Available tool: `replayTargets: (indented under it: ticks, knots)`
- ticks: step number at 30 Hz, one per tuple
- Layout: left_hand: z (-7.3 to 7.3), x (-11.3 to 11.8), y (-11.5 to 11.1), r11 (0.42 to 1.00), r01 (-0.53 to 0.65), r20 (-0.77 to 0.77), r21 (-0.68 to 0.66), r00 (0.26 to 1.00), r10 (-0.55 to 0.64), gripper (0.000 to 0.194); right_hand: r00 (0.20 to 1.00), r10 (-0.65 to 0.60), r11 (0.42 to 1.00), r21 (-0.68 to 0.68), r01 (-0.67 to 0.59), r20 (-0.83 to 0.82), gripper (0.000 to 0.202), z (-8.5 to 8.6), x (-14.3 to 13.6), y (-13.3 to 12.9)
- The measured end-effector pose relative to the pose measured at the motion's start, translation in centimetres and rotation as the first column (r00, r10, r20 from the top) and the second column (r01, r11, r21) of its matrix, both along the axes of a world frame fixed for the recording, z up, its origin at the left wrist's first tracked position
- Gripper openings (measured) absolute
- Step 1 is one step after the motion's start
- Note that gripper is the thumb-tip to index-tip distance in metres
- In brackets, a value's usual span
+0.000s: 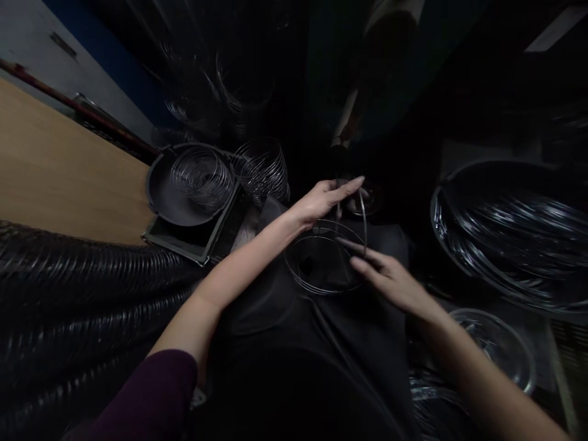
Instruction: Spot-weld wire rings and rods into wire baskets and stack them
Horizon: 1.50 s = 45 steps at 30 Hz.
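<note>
My left hand point(328, 197) is at the centre, its fingers pressed together around the upper part of a curved metal ring point(364, 223). Below and to the right, my right hand point(379, 269) pinches the lower end of the same ring between thumb and fingers. Several thin wire hoops point(316, 289) lie on the dark apron over my lap, just under both hands. Part of the ring behind my left hand is hidden in shadow.
A round dark basin point(158, 196) with coiled wire sits on a crate point(179, 244) at the left, with more coils point(264, 168) beside it. A large basin of shiny wire point(519, 233) stands at the right, above a clear round dish point(505, 349). A rod point(348, 116) rises ahead.
</note>
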<state>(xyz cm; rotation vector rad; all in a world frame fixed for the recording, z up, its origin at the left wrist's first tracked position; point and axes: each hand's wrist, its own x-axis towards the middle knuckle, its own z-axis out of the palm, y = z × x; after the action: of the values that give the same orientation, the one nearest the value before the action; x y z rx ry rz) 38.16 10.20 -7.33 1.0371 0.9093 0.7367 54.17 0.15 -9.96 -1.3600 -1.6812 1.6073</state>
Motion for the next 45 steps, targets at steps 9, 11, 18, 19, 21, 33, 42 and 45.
replayTargets:
  ticks: [9,11,18,19,21,33,42,45]
  knots:
    - [-6.1,-5.7,3.4,0.920,0.015,-0.332,0.392,0.935,0.127,0.059,0.955,0.287,0.953,0.081,-0.293,0.078,0.031,-0.4,-0.4,1.1]
    - [-7.5,-4.7,4.8,0.891,0.119,-0.275,0.438,0.962,0.006,0.066,0.942,0.332,0.941,0.049,-0.335,0.055,0.031,0.1,0.1,1.3]
    - [-8.9,0.9,4.7,0.886,0.134,-0.355,0.444,0.934,0.037,0.041,0.964,0.267,0.962,-0.066,-0.266,-0.002,0.031,-0.1,2.5,-1.7]
    - [-9.0,1.0,4.9,0.877,0.164,-0.371,0.451,0.929,0.017,0.042,0.972,0.236,0.967,-0.101,-0.235,-0.009,0.032,-0.3,2.5,-2.1]
    - [-9.0,0.3,5.8,0.838,0.241,-0.394,0.490,0.918,-0.034,0.043,0.979,0.200,0.970,-0.134,-0.202,-0.034,0.034,-0.7,1.9,-2.5]
    - [-8.1,-6.2,-12.7,0.477,0.641,-0.787,0.601,0.578,0.216,0.060,0.893,-0.430,0.893,-0.211,0.398,-0.134,0.044,-1.4,0.2,7.0]
    - [-10.1,-6.0,-9.9,0.437,0.672,-0.801,0.598,0.485,0.351,0.050,0.944,-0.268,0.951,-0.211,0.228,-0.190,0.043,-0.9,-1.7,4.6]
    - [-8.5,-6.3,-7.7,0.452,0.603,-0.753,0.658,0.554,0.357,0.054,0.930,-0.309,0.951,-0.089,0.296,-0.200,0.041,-0.4,-2.4,6.9]
